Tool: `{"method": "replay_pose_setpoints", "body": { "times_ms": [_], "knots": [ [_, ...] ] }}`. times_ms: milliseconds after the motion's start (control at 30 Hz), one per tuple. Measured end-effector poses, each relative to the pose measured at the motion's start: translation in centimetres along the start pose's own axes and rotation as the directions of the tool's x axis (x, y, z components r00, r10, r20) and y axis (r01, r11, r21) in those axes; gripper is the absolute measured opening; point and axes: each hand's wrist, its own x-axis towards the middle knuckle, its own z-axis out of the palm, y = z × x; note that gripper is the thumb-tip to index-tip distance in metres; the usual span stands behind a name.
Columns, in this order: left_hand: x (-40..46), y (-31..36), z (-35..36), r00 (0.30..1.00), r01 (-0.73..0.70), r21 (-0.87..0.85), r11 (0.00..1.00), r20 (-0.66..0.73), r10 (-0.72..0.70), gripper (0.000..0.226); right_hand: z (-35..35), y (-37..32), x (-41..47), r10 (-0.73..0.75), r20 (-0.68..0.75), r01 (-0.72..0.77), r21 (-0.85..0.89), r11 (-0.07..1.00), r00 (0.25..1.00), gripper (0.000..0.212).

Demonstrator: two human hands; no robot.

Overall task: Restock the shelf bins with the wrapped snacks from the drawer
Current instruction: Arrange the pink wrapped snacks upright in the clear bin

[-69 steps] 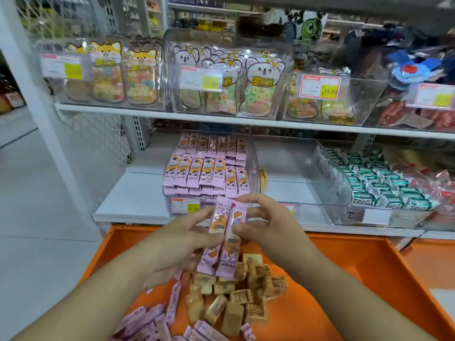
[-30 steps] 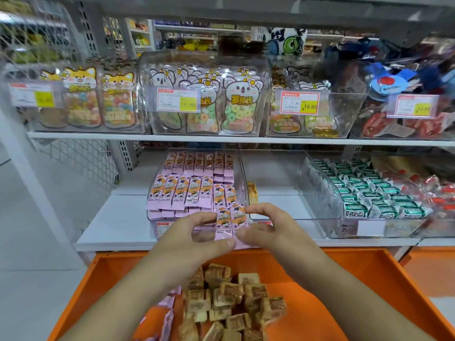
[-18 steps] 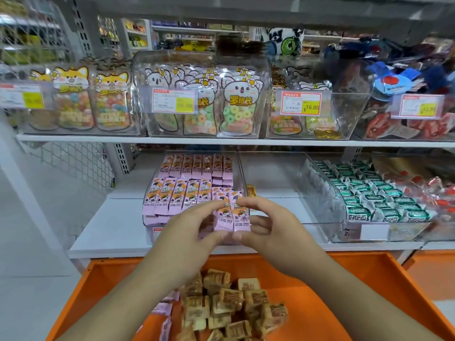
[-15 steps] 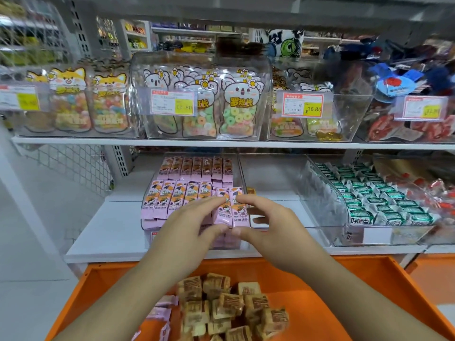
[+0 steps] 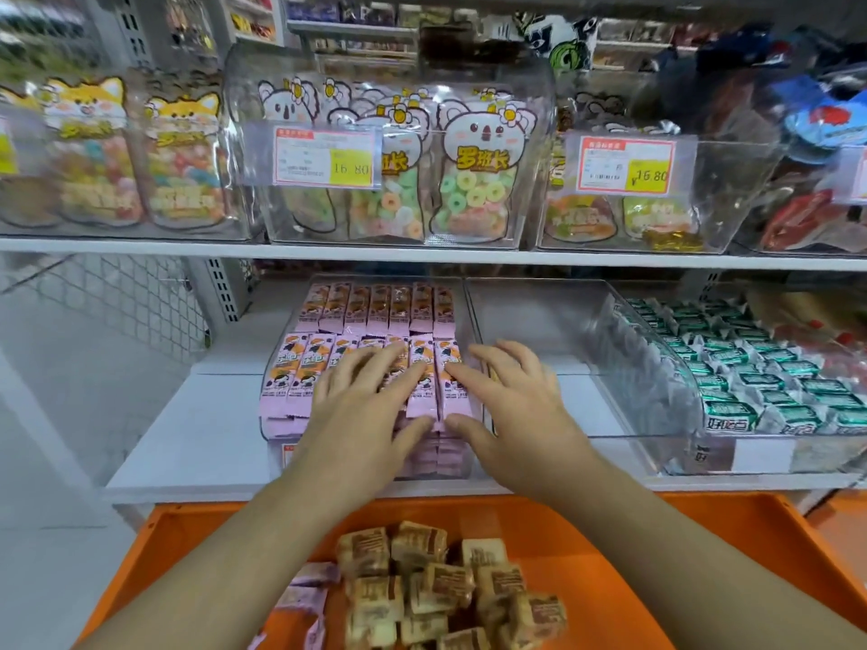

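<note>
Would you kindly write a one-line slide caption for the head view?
Both hands, left hand and right hand, press pink wrapped snacks flat into a clear shelf bin above the orange drawer.

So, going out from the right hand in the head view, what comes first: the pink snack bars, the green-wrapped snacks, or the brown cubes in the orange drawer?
From the right hand:
1. Pink snack bars: touching its fingertips, in the bin just left of it.
2. Green-wrapped snacks: in the bin off to its right.
3. Brown cubes: below, in the orange drawer.
The last two are close to call.
</note>
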Motion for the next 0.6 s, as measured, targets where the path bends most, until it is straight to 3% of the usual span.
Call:
{"method": "replay_pose_setpoints", "body": {
  "times_ms": [167, 433, 600],
  "knots": [
    [0.0, -0.3, 0.4, 1.000, 0.006, 0.060, 0.998, -0.002, -0.006, 0.065, 1.1, -0.2, -0.2, 0.003, 0.008, -0.003, -0.015, 1.000, 1.000, 0.061],
    [-0.5, -0.1, 0.1, 1.000, -0.011, 0.016, 1.000, -0.011, 0.011, 0.066, 1.3, -0.5, -0.5, 0.051, 0.048, -0.046, -0.101, 0.994, 0.998, 0.072],
    [-1.0, 0.1, -0.1, 0.999, -0.031, -0.011, 0.999, -0.025, 0.031, 0.065, 0.6, -0.6, -1.5, 0.042, 0.056, -0.039, -0.056, 0.998, 0.998, 0.079]
  ]
}}
